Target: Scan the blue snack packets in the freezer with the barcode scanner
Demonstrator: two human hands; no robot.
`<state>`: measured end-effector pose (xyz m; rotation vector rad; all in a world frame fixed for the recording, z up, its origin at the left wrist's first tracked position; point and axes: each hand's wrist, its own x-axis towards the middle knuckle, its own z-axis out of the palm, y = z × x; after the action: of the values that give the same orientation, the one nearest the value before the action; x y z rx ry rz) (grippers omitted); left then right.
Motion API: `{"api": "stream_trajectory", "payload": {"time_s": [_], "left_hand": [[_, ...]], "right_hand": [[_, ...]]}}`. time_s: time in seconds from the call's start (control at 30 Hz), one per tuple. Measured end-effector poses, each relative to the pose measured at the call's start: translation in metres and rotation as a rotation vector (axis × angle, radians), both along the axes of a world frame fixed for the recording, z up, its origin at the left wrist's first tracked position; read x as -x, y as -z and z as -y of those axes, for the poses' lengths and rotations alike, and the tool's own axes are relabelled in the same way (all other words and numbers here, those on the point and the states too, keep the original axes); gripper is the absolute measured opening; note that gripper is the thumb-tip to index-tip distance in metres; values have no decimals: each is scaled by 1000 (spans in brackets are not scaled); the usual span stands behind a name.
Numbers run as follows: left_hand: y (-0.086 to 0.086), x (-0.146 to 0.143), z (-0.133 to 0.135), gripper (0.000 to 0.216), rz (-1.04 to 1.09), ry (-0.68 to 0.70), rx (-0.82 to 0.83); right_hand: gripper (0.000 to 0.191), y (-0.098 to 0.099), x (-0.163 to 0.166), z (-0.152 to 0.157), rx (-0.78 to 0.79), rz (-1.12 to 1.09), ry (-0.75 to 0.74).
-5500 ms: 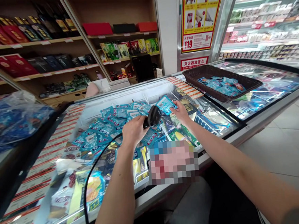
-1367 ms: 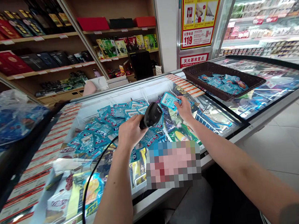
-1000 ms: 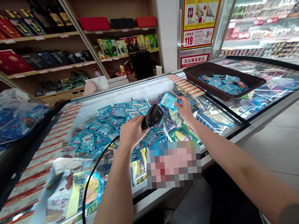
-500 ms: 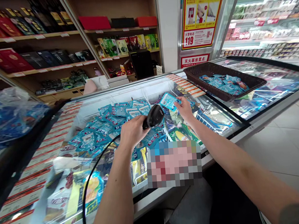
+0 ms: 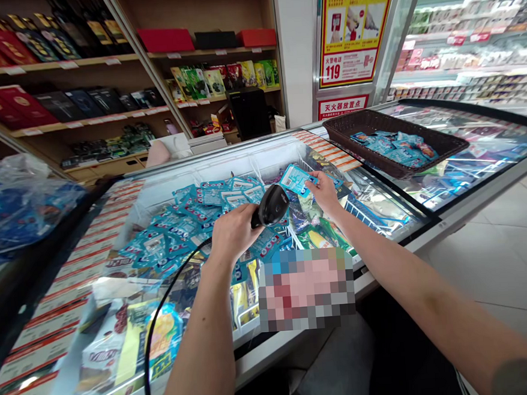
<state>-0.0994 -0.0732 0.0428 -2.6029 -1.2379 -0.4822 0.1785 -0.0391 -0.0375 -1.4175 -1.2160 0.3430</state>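
The person's left hand [image 5: 236,229] reaches forward over the chest freezer [image 5: 446,224] with the forearm stretched straight out from the near edge. Its fingers are wrapped tightly round the handle of a black barcode scanner [image 5: 270,204], whose head points to the right and slightly away. A black cable [image 5: 161,316] trails from the scanner back along the forearm toward the near side. The right hand [image 5: 324,192] comes in from the right with the arm extended and the wrist bent a little. It pinches one teal packet [image 5: 294,178] by its right edge between thumb and fingers and holds it tilted just beyond the scanner head, close to it but apart. The packet is small, flat and rectangular, teal with a pale printed panel facing the scanner, and it hangs above the freezer's glass lid just right of the pile of teal packets [image 5: 182,227]. That pile lies spread over the lid to the left of both hands, too many and too overlapped to count. One brown basket [image 5: 445,148] sits on the lid farther right, holding a small heap of similar packets. There is one scanner, one packet in hand and one basket. A clear bag of blue packets [image 5: 15,206] lies at the far left.
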Motion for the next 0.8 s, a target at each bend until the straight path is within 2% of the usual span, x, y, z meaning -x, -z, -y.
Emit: {"api": "stream_trajectory", "payload": {"time_s": [0.17, 0.33, 0.53, 0.8], "left_hand": [[-1, 1, 0, 28, 0, -10, -12], [0, 3, -2, 31, 22, -55, -37], [4, 5, -4, 45, 31, -88, -51], [5, 5, -5, 35, -11, -88, -60]], "right_hand": [[38, -5, -1, 3, 7, 42, 35], [38, -15, -14, 14, 9, 190, 204], [38, -22, -35, 23, 195, 335, 348], [37, -26, -27, 35, 292, 564, 491]]}}
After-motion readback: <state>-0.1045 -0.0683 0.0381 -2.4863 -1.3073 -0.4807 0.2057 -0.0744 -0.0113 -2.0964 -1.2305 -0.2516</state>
